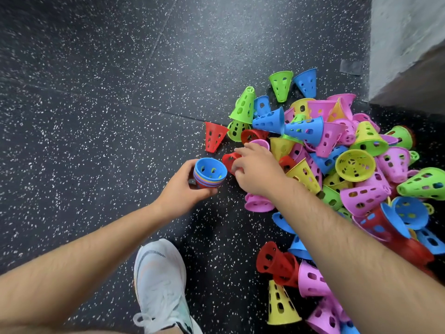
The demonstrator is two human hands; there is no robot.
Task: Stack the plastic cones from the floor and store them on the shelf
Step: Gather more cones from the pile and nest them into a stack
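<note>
My left hand (184,186) grips a nested stack of cones (210,173), held mouth up, with a blue cone on top and coloured rims showing below it. Just to its right, my right hand (257,169) curls its fingers onto a red cone (228,160) lying at the edge of the pile. A big heap of loose perforated cones (349,165) in pink, blue, green, yellow and red spreads over the floor to the right. A single red cone (214,138) lies apart on its side above the stack.
The floor (96,116) is dark speckled rubber. My white shoe (161,285) stands at the bottom centre. A grey wall corner (407,44) rises at the top right behind the heap. More cones (281,302) lie near my right forearm.
</note>
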